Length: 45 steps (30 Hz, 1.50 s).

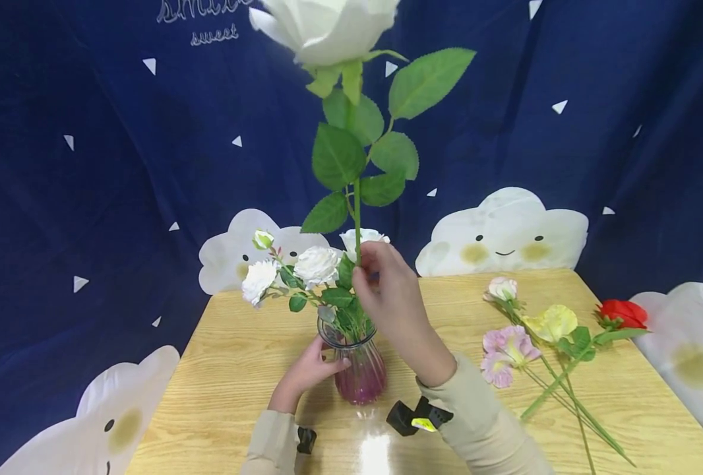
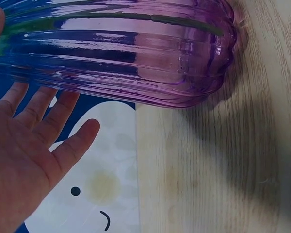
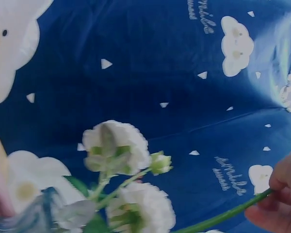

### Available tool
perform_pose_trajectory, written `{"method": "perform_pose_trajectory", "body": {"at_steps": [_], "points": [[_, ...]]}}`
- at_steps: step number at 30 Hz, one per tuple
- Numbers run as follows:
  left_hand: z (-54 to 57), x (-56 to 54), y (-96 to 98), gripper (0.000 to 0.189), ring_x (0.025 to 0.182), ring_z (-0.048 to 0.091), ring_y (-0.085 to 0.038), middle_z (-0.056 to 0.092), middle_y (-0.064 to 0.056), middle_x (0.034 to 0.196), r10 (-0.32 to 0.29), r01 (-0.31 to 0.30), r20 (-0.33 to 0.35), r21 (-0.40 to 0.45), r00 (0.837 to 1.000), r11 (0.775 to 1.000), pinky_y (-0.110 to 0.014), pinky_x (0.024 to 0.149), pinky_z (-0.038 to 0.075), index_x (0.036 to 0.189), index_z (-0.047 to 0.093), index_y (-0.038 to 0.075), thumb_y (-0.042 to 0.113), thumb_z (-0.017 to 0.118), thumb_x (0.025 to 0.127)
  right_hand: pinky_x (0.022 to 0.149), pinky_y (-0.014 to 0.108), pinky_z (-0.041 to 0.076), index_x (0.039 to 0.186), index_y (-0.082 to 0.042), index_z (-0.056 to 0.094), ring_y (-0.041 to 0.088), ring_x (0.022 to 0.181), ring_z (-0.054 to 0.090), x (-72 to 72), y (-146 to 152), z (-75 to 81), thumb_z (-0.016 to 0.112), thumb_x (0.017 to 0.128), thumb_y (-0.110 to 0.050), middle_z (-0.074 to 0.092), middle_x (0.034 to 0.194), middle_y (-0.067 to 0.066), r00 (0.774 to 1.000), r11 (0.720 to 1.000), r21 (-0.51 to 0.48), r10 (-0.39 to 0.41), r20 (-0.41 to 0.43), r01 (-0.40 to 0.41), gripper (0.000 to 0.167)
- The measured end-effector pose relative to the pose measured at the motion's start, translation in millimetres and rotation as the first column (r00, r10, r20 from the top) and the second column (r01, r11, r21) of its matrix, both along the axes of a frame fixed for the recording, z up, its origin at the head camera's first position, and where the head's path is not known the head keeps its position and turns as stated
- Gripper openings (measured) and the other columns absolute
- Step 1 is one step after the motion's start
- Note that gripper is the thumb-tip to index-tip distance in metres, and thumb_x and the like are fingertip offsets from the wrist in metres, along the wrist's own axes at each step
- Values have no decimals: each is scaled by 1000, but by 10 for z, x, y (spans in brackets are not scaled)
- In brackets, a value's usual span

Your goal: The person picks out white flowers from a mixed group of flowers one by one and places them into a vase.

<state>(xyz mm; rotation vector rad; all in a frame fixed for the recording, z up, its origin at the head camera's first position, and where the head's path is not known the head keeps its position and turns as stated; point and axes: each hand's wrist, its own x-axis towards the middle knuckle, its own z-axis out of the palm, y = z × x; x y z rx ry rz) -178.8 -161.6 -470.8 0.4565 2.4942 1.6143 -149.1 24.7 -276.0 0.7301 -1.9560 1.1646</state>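
My right hand [image 1: 396,297] pinches the green stem [image 1: 357,208] of a large white rose [image 1: 336,30] between thumb and fingers. This rose stands upright above the vase, its leaves spread below the bloom. In the right wrist view, the stem [image 3: 223,214] runs left from the fingertips. A ribbed glass vase [image 1: 360,379], clear above and pink-purple below, stands on the table. My left hand [image 1: 306,371] holds it from the left, thumb across the front and fingers around the side. Smaller white flowers [image 1: 318,266] and a bud [image 1: 262,239] lean out of the vase, mostly leftward.
On the table's right side lie a red flower [image 1: 623,313], a yellow flower [image 1: 552,323], a purple-pink flower [image 1: 508,353] and a pale pink rose [image 1: 502,289], their stems crossing. A dark blue curtain [image 1: 268,165] with cloud faces hangs behind the wooden table [image 1: 221,396].
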Motion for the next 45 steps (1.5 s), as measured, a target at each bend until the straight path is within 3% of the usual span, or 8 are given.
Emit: {"method": "perform_pose_trajectory", "body": {"at_steps": [7,11,15,21,31,38,45], "points": [[32,22,18,66,114,42,-33,47,-17,124,1,-2,24,15,1000,1000,-54,91,37,131,36,7,21,70,76,53,19,48,96,2,52,16,69,56,-89,-78,-207,58,76,10,55,81,10,1000,998,61,7,24,-8,22],[178,93,46,65,115,40,-37,45,-21,124,-2,1,30,30,1000,1000,-58,91,35,130,35,2,15,69,77,52,20,47,95,3,55,16,66,53,-147,-105,-351,59,74,10,54,79,8,999,994,109,-25,30,21,22],[317,156,68,64,113,40,-39,45,-23,123,-9,8,35,35,999,999,-59,90,34,130,34,-1,13,67,77,51,22,45,92,5,57,15,63,50,-200,-118,-496,57,75,9,52,76,6,994,987,157,-43,97,28,18],[328,165,76,65,112,41,-39,45,-22,122,-9,8,42,34,999,999,-58,91,35,132,33,0,13,67,78,48,22,43,88,2,57,13,60,47,-249,-110,-715,56,74,6,51,70,3,979,967,253,-91,180,44,14],[335,173,77,64,115,39,-40,44,-23,124,8,-10,53,30,999,999,-58,93,32,129,35,-1,13,67,76,54,29,48,76,-2,51,20,61,50,-249,-27,-851,62,75,-2,52,68,5,970,933,345,-171,175,102,10],[345,176,81,64,115,39,-39,44,-23,124,15,-16,39,33,999,999,-57,92,34,129,36,-1,11,68,75,58,29,49,76,-2,55,21,66,53,-196,97,-895,62,75,-3,55,72,6,956,934,341,-192,220,110,7],[372,194,92,64,114,40,-40,44,-25,124,18,-18,33,5,999,1000,-58,91,34,129,35,-2,12,67,77,67,30,51,93,0,62,19,75,58,-118,291,-1056,61,75,-1,60,83,6,944,953,276,-199,262,124,18]]}}
